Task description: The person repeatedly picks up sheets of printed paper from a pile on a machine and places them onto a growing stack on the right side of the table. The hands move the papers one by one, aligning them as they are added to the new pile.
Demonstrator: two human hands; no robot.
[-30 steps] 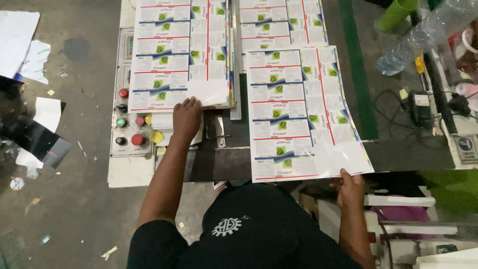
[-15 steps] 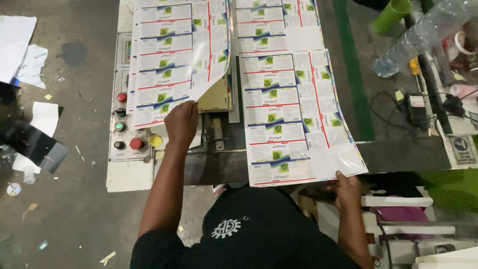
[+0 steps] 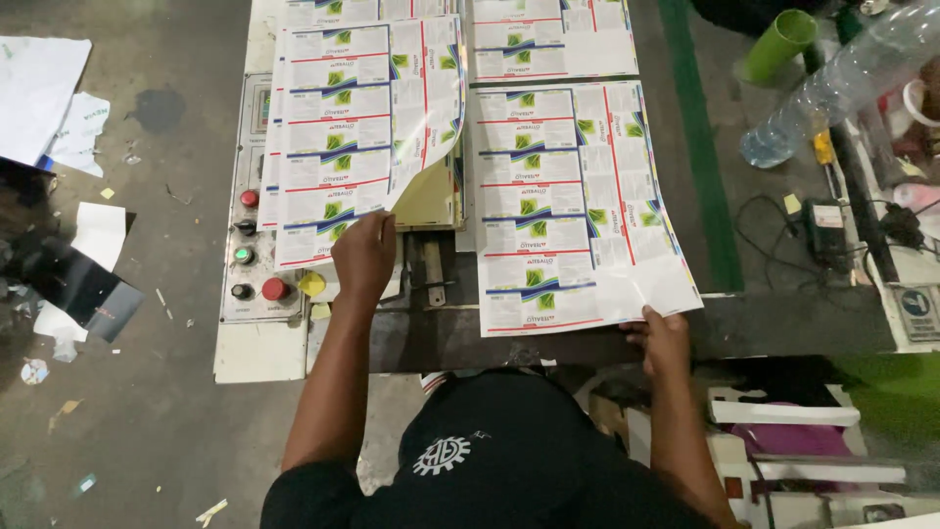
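A print workshop: glossy printed label sheets [image 3: 578,196] lie on a machine bed beside a push-button control panel [image 3: 257,245], paper scraps [image 3: 59,108] littering the concrete floor

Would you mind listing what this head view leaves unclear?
- Small print on the left sheet and right sheet: too small.
- Left hand fingertips: tucked under the lifted sheet corner.
- Person's lap: hidden by the black cap.
- Farther sheets: cut by the top edge.

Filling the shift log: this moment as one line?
left hand: lifting left printed sheet corner | right hand: holding right printed sheet edge
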